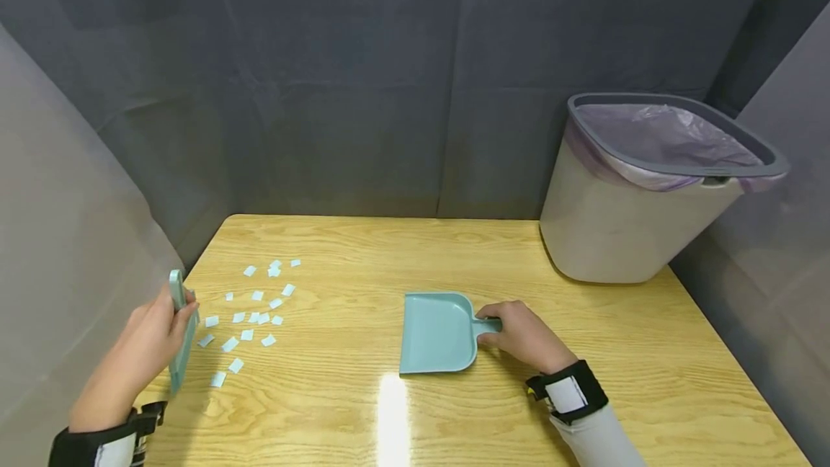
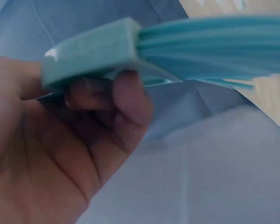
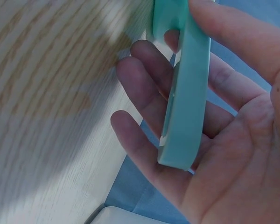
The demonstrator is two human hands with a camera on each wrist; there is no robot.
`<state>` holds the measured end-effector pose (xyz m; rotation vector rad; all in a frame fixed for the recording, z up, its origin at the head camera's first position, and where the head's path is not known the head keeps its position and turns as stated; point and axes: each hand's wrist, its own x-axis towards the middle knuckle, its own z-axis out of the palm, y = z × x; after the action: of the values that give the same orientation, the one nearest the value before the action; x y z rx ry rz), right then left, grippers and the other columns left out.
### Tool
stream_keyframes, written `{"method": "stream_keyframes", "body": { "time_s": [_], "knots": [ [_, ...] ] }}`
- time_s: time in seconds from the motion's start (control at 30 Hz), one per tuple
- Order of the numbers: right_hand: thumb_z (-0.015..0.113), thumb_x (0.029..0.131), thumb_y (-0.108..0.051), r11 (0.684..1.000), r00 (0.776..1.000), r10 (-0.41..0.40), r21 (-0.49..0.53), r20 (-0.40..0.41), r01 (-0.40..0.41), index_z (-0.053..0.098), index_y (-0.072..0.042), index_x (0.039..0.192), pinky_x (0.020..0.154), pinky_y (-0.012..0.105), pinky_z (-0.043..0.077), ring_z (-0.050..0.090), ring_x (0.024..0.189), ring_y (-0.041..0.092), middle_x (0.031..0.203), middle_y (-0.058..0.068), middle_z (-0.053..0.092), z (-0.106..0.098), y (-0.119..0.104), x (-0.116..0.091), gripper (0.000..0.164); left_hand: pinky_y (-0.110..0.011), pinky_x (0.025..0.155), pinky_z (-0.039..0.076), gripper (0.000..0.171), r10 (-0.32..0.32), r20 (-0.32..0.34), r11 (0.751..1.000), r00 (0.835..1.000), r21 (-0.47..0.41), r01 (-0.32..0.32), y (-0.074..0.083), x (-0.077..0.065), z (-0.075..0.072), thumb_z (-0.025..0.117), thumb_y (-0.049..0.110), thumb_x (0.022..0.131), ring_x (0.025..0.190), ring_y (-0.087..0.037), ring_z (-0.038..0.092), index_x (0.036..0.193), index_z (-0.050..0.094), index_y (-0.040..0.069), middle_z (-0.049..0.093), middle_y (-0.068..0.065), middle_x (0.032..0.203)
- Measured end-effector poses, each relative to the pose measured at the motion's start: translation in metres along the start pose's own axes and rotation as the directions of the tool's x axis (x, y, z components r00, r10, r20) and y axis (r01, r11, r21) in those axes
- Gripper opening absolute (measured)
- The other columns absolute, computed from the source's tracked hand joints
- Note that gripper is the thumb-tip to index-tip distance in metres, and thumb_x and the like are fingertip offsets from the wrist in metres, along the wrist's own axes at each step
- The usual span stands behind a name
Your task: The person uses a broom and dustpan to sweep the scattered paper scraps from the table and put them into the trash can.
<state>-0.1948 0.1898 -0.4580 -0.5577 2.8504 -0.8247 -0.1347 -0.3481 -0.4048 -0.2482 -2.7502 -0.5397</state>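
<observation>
- Directions are read from the head view, with twelve o'clock at the far edge of the yellow wood-grain tabletop point(image 1: 337, 416).
- A pale blue-green plastic dustpan point(image 1: 436, 334) lies near the middle, its straight lip facing nine o'clock and its handle three o'clock.
- The right hand point(image 1: 521, 337) is clamped on that handle, thumb on one side, fingers curled about the other.
- At nine o'clock from the dustpan, by the table's side edge, the left hand point(image 1: 152, 330) is clamped on a pale blue-green hand brush point(image 1: 184, 355) with teal bristles point(image 2: 214, 46).
- Small pale-blue square paper scraps point(image 1: 257, 295) lie scattered between brush and dustpan, toward nine and ten o'clock.
- At two o'clock stands a beige bin point(image 1: 609, 229) with a grey rim and translucent lilac liner point(image 1: 661, 135).
</observation>
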Motion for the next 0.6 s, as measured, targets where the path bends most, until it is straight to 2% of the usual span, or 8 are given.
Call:
{"method": "stream_keyframes", "body": {
  "time_s": [0.07,0.13,0.27,0.47,0.6],
  "knots": [
    [0.086,0.085,-0.011,1.000,1.000,0.000,0.001,-0.002,0.000,0.077,-0.004,0.111,0.093,0.045,0.056,0.070,0.107,0.025,0.110,0.007,0.075,0.000,0.000,0.000,0.028,-0.034,0.050,0.038,0.011,-0.039,0.032,0.999,0.999,0.000,0.039,-0.007,-0.002,0.001,0.056,-0.004,0.103,0.060,-0.023,0.050,0.108,0.048,-0.009,0.059,-0.015,0.079],
    [0.086,0.085,-0.011,1.000,1.000,0.002,-0.002,-0.007,-0.002,0.077,-0.004,0.111,0.093,0.045,0.056,0.070,0.107,0.025,0.110,0.007,0.075,0.000,0.000,0.001,0.028,-0.034,0.050,0.038,0.010,-0.052,0.044,0.999,0.998,-0.002,0.053,-0.013,-0.003,0.004,0.056,-0.003,0.104,0.060,-0.023,0.049,0.106,0.048,-0.009,0.057,-0.013,0.076],
    [0.086,0.085,-0.011,1.000,1.000,0.002,-0.007,-0.012,-0.002,0.077,-0.004,0.111,0.093,0.045,0.056,0.070,0.107,0.025,0.110,0.007,0.075,0.000,0.000,0.002,0.029,-0.033,0.050,0.037,0.010,-0.037,0.044,0.999,0.998,-0.011,0.037,-0.018,-0.005,0.012,0.057,-0.004,0.103,0.058,-0.021,0.046,0.103,0.048,-0.007,0.053,-0.008,0.072],
    [0.086,0.086,-0.011,1.000,1.000,0.008,-0.004,-0.006,-0.008,0.077,-0.004,0.112,0.094,0.046,0.055,0.070,0.108,0.026,0.111,0.007,0.075,0.000,-0.001,0.002,0.029,-0.036,0.052,0.041,0.010,-0.001,0.031,0.999,1.000,-0.041,0.002,-0.012,-0.001,0.023,0.057,-0.005,0.103,0.062,-0.021,0.050,0.106,0.047,-0.006,0.058,-0.010,0.078],
    [0.085,0.086,-0.011,1.000,1.000,0.016,-0.003,-0.003,-0.016,0.077,-0.004,0.112,0.096,0.046,0.055,0.069,0.110,0.027,0.112,0.007,0.075,0.000,-0.002,0.001,0.029,-0.035,0.054,0.041,0.012,0.054,-0.002,0.997,0.999,-0.050,-0.054,-0.002,0.003,0.031,0.059,-0.008,0.100,0.065,-0.019,0.051,0.106,0.048,-0.006,0.058,-0.011,0.082]
  ]
}}
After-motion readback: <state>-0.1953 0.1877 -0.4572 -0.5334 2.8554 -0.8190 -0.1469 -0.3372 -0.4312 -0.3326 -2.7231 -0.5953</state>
